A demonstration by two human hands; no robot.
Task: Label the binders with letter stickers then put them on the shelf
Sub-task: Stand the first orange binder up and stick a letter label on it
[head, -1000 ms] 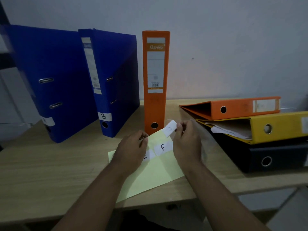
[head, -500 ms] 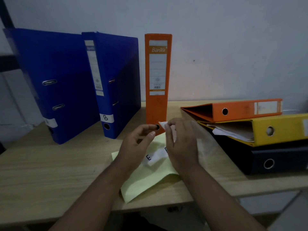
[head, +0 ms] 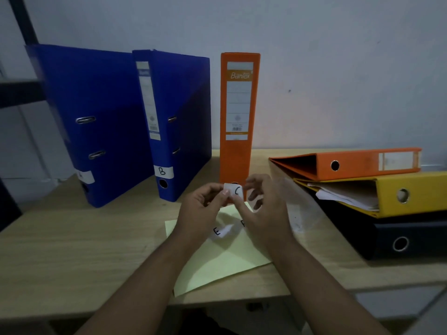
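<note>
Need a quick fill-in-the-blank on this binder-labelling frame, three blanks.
The left hand and right hand pinch a sticker marked ___.
The blue binder nearest the upright orange binder is labelled ___.
In the flat stack, the yellow binder lies directly under the ___ one.
Missing words: C; B; orange.

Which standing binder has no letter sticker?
The orange upright binder; the far-left blue binder and the blue binder marked B are both labelled low down.
</note>
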